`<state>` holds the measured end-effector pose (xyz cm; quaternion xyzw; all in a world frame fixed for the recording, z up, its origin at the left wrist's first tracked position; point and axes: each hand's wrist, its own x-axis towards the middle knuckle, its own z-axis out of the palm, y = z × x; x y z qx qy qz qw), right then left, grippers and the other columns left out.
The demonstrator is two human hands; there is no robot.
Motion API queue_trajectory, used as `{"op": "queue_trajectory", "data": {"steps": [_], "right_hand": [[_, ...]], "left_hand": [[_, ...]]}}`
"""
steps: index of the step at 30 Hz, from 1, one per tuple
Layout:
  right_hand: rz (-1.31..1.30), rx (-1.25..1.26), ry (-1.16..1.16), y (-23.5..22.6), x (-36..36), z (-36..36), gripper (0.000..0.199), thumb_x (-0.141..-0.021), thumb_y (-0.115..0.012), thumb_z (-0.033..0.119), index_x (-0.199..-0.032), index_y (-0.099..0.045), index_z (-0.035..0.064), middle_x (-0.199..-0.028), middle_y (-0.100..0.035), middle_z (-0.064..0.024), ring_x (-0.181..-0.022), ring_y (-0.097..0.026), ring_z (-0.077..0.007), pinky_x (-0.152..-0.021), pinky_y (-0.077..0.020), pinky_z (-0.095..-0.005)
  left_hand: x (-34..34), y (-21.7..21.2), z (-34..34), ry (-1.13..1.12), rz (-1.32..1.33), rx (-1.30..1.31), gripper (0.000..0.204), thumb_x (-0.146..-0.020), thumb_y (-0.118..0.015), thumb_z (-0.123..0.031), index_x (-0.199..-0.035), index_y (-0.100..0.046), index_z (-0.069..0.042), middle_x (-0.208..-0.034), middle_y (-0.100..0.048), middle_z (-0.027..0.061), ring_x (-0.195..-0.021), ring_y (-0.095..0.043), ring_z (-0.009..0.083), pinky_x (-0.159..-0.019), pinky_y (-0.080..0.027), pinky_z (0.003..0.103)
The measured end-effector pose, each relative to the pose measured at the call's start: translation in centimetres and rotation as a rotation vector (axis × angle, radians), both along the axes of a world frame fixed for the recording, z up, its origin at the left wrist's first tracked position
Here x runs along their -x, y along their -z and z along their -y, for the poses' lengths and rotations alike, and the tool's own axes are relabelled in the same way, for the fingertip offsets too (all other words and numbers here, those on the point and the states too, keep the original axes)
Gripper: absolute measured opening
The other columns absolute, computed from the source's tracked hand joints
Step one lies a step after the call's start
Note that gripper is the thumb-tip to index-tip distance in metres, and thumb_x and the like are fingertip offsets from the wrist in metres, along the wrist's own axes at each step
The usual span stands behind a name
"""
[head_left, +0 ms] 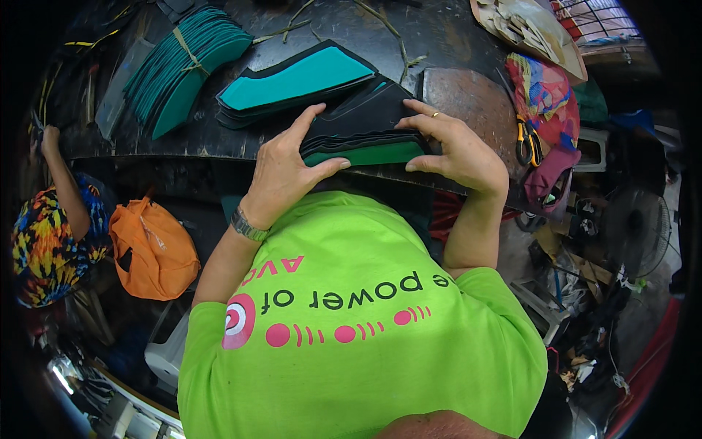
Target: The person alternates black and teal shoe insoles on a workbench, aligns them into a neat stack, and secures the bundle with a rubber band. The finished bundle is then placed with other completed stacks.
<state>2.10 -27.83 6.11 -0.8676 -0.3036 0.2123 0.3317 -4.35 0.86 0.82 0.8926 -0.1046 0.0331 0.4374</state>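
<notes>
The black-and-green stack [369,152] is right at the near edge of the dark table [446,44], with the left hand [292,157] and right hand [461,146] gripping its two ends, thumbs on the near side. Not much room far-left — a teal-topped stack [296,79] sits close there — and a mottled brown plate [468,95] lies to the right, orange-and-black scissors [528,143] beyond it. Bare tabletop shows farther back. Can't see the palms or the held stack's underside. Its layers look thin, edges kinda wavy; the teal bundle [191,66] far left is curved, strip-tied.
</notes>
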Motion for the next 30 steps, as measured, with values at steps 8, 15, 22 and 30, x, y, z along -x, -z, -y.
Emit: {"op": "queue_trajectory", "data": {"steps": [8,15,22,30], "right_hand": [[0.074,-0.073,-0.017,0.5,0.2,0.3,0.042,-0.069,-0.077,-0.004,-0.111,-0.071,0.0003,-0.119,-0.068,-0.0214,-0.123,-0.062,-0.0349,-0.094,-0.0513,-0.0379],[0.016,-0.081,0.006,0.0,0.2,0.1,0.05,-0.068,-0.075,-0.005,-0.117,-0.07,0.005,-0.131,-0.063,-0.0186,-0.125,-0.06,-0.0334,-0.098,-0.0491,-0.038],[0.298,-0.182,0.177,0.5,-0.2,-1.3,0.076,-0.07,-0.078,-0.002,-0.141,-0.052,0.007,-0.135,-0.058,-0.0196,-0.124,-0.058,-0.0366,-0.104,-0.0452,-0.0402],[0.142,-0.182,0.093,1.9,0.1,-2.3,0.071,-0.078,-0.073,-0.003,-0.144,-0.047,0.0073,-0.13,-0.058,-0.0178,-0.127,-0.056,-0.0321,-0.106,-0.0427,-0.0387]], "left_hand": [[0.5,-0.5,0.3,0.026,0.109,-0.001,0.107,-0.065,-0.093,-0.019,-0.155,-0.035,-0.011,-0.129,-0.062,0.0236,-0.114,-0.064,0.0387,-0.097,-0.054,0.043],[0.8,-0.3,0.1,0.055,0.096,0.028,0.106,-0.065,-0.09,-0.01,-0.155,-0.035,-0.015,-0.126,-0.061,0.0199,-0.12,-0.059,0.0414,-0.1,-0.052,0.045],[0.6,-0.1,0.0,0.145,0.197,0.059,0.059,-0.069,-0.084,-0.001,-0.125,-0.067,-0.011,-0.114,-0.066,0.0115,-0.105,-0.065,0.0322,-0.088,-0.055,0.04],[-0.1,-0.1,-1.1,0.105,0.213,-0.012,0.074,-0.068,-0.085,-0.002,-0.137,-0.057,-0.01,-0.12,-0.064,0.0124,-0.109,-0.062,0.0335,-0.094,-0.051,0.041]]}}
